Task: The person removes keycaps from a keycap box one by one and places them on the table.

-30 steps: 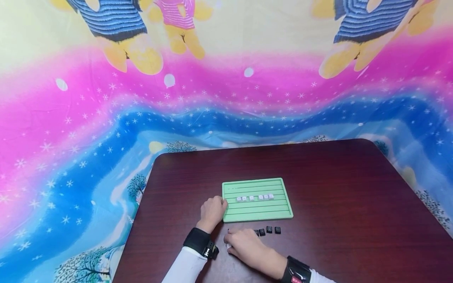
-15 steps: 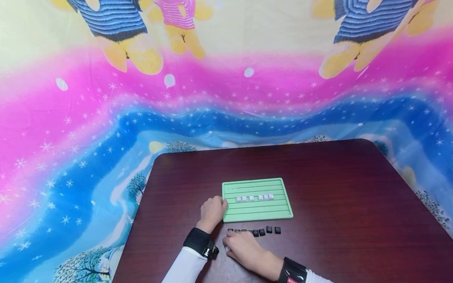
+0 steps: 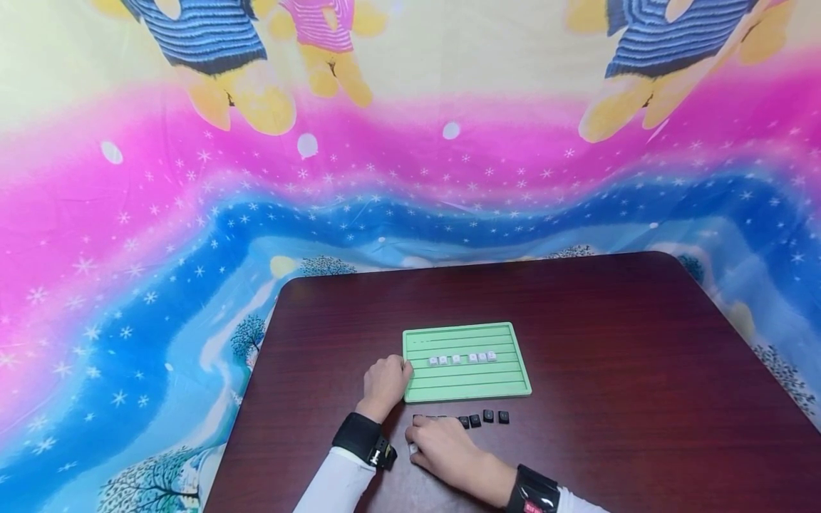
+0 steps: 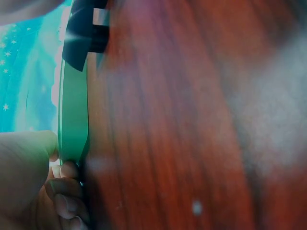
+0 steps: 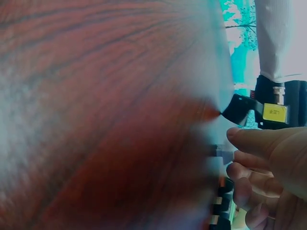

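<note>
My left hand [image 3: 385, 385] grips the left edge of a light green grooved board [image 3: 468, 385], thumb above and fingers curled at its rim in the left wrist view. A row of several white keycaps [image 3: 456, 360] sits across the board's middle. Below the board, my right hand [image 3: 445, 449] bends over the table with its thumb and index finger at a small white keycap [image 5: 224, 154]. Only part of that keycap shows beside the thumb in the head view. Several black keycaps [image 3: 474, 421] lie in a line between board and right hand, some hidden behind the fingers.
Both hands work near the front of a dark reddish wooden table [image 3: 609, 342] with rounded far corners. Behind it hangs a colourful printed cloth [image 3: 410, 157]. A black wrist strap with a camera [image 3: 365, 438] is on the left wrist, close to the right fingertips.
My right hand shifts slightly left, then back a little, staying by the white keycap; the black keycaps behind it show more, then less. The left hand and the board stay put.
</note>
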Demonstrator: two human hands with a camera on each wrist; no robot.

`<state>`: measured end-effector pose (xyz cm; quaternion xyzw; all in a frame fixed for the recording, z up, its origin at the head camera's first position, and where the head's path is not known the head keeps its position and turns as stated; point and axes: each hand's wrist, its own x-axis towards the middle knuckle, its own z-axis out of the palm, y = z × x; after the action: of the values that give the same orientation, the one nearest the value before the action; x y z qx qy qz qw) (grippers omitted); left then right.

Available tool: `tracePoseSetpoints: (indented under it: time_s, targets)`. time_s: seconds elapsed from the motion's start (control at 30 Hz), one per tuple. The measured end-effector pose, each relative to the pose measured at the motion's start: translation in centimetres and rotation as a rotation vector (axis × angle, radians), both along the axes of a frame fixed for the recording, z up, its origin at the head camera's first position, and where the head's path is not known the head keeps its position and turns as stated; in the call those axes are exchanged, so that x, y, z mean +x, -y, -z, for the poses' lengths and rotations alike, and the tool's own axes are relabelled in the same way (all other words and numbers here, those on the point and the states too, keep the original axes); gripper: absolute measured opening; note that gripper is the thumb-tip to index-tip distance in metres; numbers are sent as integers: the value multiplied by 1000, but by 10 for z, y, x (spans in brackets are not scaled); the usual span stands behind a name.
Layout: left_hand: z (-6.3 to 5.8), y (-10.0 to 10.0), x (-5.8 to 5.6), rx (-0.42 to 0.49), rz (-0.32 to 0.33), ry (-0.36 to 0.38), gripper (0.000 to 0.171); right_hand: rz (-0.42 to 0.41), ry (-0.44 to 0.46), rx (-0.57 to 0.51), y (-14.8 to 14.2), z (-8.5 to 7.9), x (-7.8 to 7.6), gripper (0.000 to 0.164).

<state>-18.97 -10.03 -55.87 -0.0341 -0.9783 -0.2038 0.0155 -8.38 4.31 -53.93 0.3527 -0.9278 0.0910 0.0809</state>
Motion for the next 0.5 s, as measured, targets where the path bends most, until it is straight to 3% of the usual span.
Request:
tracePoseSetpoints:
  time_s: [0.13, 0.5]
  targets:
    - [-1, 0, 0, 2, -8, 10, 47, -2, -12, -32, -4, -3, -2, 17]
    - [-1, -2, -1, -7, -8, 16, 46, 45, 87, -86, -25, -15, -14, 16]
